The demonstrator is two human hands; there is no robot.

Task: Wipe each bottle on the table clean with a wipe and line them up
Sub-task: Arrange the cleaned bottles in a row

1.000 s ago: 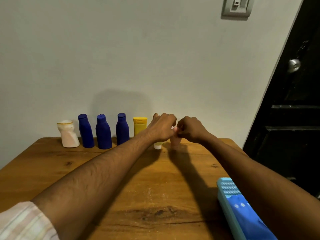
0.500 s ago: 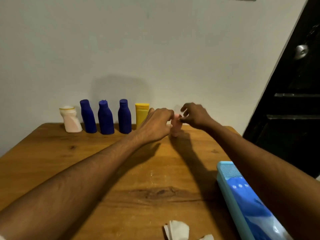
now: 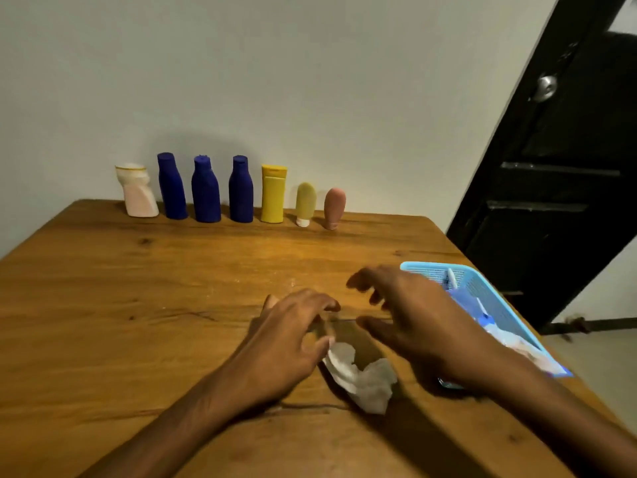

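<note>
Seven bottles stood upright in a row along the far edge of the wooden table (image 3: 138, 305), close against the wall (image 3: 310, 81). From the 10 o'clock end toward 12 o'clock: a white bottle (image 3: 138, 191) with a gold-rimmed cap, first blue bottle (image 3: 171, 186), second blue bottle (image 3: 205, 189), third blue bottle (image 3: 240, 189), a yellow bottle (image 3: 273, 194), a small pale-green tube (image 3: 305, 203) on its white cap, and a small pink tube (image 3: 334, 208) on its cap. None touched its neighbour, though gaps were narrow.

Crumpled white wipe (image 3: 362, 374) lay on the table at about 6 o'clock, between the two hands. Left hand (image 3: 289, 343) was over the table with fingers loosely bent, gripping nothing; its thumb tip sat at the wipe's near-left edge, contact uncertain. Right hand (image 3: 413, 322) hovered at 4 o'clock from table centre, fingers spread and slightly curved, blurred, holding nothing.

Light-blue mesh basket (image 3: 482, 291) sat at 3 o'clock by the table's right edge, partly behind the right wrist, with a blue and white packet inside; contents otherwise unclear. Dark door (image 3: 568, 201) with a round metal knob (image 3: 546, 86) stood at 2 o'clock beyond the table.
</note>
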